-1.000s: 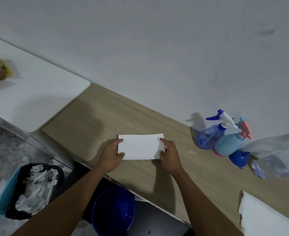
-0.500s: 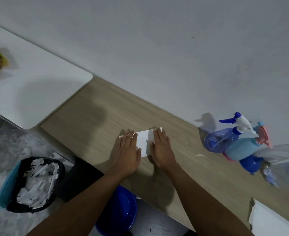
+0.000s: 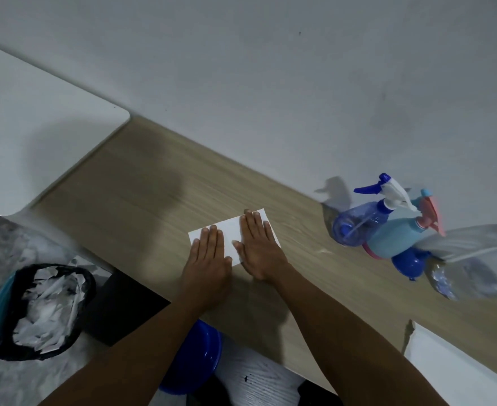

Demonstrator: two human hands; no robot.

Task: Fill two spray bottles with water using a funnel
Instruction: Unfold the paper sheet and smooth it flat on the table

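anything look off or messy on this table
Nothing looks spilled or tipped. The only oddity is the white sheet at the table's near right: its left edge is ragged, as if torn. The floor bin is stuffed with paper scraps.

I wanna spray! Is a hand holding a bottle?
No, the left hand and right hand press white paper; the blue plastic spray bottles stand untouched.

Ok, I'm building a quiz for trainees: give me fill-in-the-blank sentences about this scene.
The left hand and right hand lie flat on a white sheet of ____.
The clear blue spray bottle and light blue spray bottle stand to the ____ of the hands.
The floor bin has a ____ liner.
Missing: paper; right; black.
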